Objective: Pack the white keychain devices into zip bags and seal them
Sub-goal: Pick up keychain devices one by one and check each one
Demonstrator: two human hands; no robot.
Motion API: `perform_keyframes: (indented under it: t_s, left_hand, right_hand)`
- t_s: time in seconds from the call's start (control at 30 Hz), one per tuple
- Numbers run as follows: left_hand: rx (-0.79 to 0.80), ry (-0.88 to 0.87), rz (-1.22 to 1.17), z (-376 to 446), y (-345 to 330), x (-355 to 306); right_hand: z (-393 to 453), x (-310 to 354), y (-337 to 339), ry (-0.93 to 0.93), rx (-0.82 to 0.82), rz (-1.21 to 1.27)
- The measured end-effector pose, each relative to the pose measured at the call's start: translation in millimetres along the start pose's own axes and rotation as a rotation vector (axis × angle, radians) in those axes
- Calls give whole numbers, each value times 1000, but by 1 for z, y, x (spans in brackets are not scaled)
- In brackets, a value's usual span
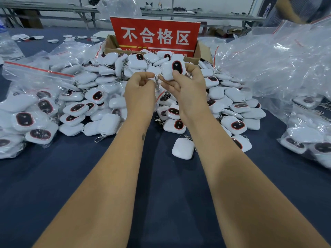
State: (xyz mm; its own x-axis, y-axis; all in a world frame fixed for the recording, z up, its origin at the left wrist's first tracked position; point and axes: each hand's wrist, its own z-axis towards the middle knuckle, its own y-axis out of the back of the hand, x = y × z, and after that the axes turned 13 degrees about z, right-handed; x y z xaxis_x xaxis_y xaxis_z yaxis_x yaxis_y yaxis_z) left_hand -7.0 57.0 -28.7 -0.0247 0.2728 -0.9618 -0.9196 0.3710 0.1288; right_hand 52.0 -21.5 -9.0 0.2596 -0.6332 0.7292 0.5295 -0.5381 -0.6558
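Observation:
My right hand (186, 81) grips a white keychain device (170, 68) with a dark oval window, raised above the heap. Its metal clasp (157, 83) hangs down between my hands. My left hand (140, 88) has its fingers curled, thumb and forefinger pinched together close to the clasp; whether they hold it I cannot tell. A big heap of loose white devices (111, 90) covers the middle of the dark blue table (161, 185). A clear zip bag with a red strip (39, 69) lies on the left.
Bagged devices (32, 120) lie at the left and bagged devices (308, 140) at the right. A mound of clear bags (279, 61) rises at the right. A cardboard box (202, 51) with a red sign (155, 36) stands behind the heap. Another person's arm (290, 11) shows top right.

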Motion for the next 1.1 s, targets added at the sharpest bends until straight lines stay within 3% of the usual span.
perform_keyframes:
  t_s: [0.23,0.5,0.77,1.1]
  left_hand:
    - [-62,-74,-13,-4,2,-3]
    - [-82,-95,-24,-4,3,-5]
    - [-86,-96,-21,-4,2,-5]
    - [-142,-100,-47,-4,4,-6]
  right_hand:
    - [1,-10,10,142,12,-617]
    - [-1,-15,10,253,13,-737]
    - [-5,-16,8,203,180,-774]
    - [-2,-16,9,344,107,-863]
